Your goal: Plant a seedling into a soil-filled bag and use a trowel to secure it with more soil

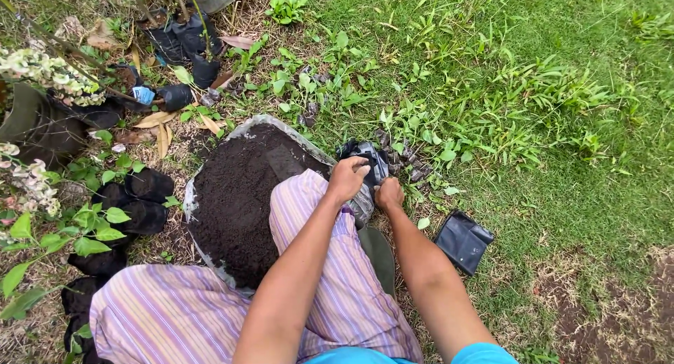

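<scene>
Outdoors on grass [562, 160], beside tray of dark soil [235, 195]: pinching thin, limp, light black plastic bag [372, 160] at its rim, left hand [346, 179] fingers closed on top edge, right hand [390, 193] fingers curled gripping just below; handling gently, likely tearing easily.

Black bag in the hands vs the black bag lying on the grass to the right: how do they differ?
The black bag in the hands is gripped by the left hand and the right hand; the bag on the grass lies untouched. The held bag is crumpled and bunched; the one on the grass is flat and folded. The held bag sits beside the soil pile; the other lies apart. Both are shiny black plastic.
</scene>
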